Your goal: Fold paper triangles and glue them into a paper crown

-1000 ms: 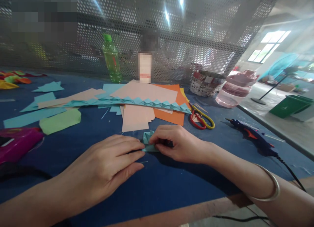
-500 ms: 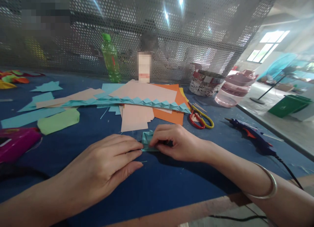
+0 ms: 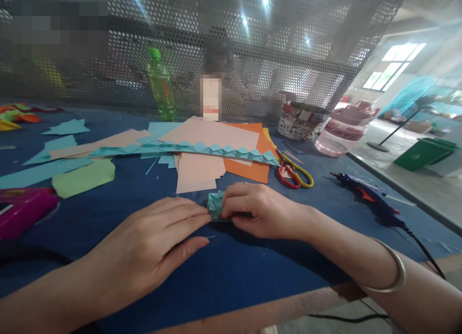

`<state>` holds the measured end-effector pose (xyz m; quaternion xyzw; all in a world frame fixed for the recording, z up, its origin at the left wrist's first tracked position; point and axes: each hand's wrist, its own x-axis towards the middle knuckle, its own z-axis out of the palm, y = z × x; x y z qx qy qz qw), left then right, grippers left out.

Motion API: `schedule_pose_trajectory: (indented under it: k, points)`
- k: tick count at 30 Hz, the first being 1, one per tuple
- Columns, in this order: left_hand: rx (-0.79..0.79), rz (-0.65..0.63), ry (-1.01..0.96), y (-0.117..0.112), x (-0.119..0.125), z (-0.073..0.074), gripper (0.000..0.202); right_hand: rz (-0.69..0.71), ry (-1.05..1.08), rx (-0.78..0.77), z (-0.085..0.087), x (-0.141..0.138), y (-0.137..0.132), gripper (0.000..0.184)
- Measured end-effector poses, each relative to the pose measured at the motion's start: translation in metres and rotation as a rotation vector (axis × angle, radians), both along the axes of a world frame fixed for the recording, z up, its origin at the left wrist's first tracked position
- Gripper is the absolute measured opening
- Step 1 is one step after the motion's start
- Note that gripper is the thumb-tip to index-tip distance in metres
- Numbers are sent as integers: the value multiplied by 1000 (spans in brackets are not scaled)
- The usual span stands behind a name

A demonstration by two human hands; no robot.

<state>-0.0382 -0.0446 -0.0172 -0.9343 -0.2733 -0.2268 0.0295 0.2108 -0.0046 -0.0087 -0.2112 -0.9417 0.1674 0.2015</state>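
A small folded piece of light blue paper lies on the blue tabletop between my hands. My right hand grips its right part, fingers curled over it and hiding much of it. With fingers stretched out flat, my left hand touches the paper's left edge at the fingertips. Just beyond is a long folded blue paper strip with a zigzag edge, resting across pink paper sheets and orange paper.
Scissors with red and yellow handles lie right of the papers. A glue gun is farther right, a magenta device at left. A green bottle, a paper-covered pot and a pink water bottle stand behind.
My right hand's fingers have shifted slightly on the folded blue paper, whose left edge now stands a little more raised. My left hand stays almost still. The whole view has shifted slightly.
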Motion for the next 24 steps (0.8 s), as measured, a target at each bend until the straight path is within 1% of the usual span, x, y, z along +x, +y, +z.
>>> schedule_pose_trajectory:
  k: [3, 8, 13, 21, 24]
  points:
    - [6, 21, 41, 0, 1, 0, 33, 1, -1, 16, -1, 0, 0, 18]
    - [26, 15, 105, 0, 3, -1, 29, 0, 5, 20, 0, -1, 0, 18]
    - [58, 13, 124, -1, 4, -1, 30, 7, -1, 29, 1, -1, -1, 20]
    - [84, -5, 105, 0, 6, 0, 28, 28, -83, 219, 2, -2, -6, 23]
    - [85, -5, 81, 0, 6, 1, 27, 23, -103, 248, 3, -2, -6, 25]
